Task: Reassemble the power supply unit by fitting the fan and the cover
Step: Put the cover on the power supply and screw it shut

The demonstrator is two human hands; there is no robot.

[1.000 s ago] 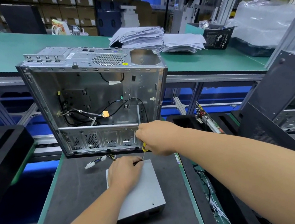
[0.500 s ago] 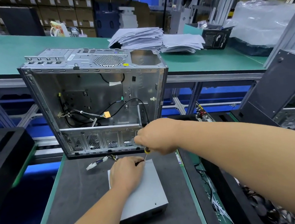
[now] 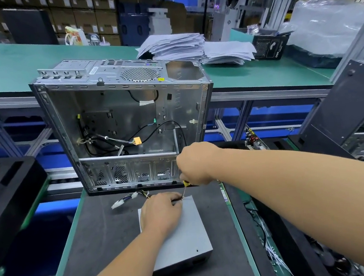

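A grey power supply unit (image 3: 183,239) lies flat on the dark mat, its cover on top and its cable bundle with white plugs (image 3: 127,199) trailing off the far left corner. My left hand (image 3: 161,212) rests on the unit's far end, fingers curled at the far edge beside the screwdriver tip. My right hand (image 3: 196,164) grips a screwdriver (image 3: 185,188) with a yellow and black handle, its shaft pointing down at the unit's far right corner. No fan is visible.
An open, bare metal computer case (image 3: 124,121) stands upright just behind the unit. Black foam trays (image 3: 6,198) sit at the left, dark panels (image 3: 352,104) and loose cables at the right. Paper stacks (image 3: 173,47) lie on the green bench behind.
My right hand with the screwdriver has shifted slightly. The left hand stays on the unit's far end. The view has drifted a little.
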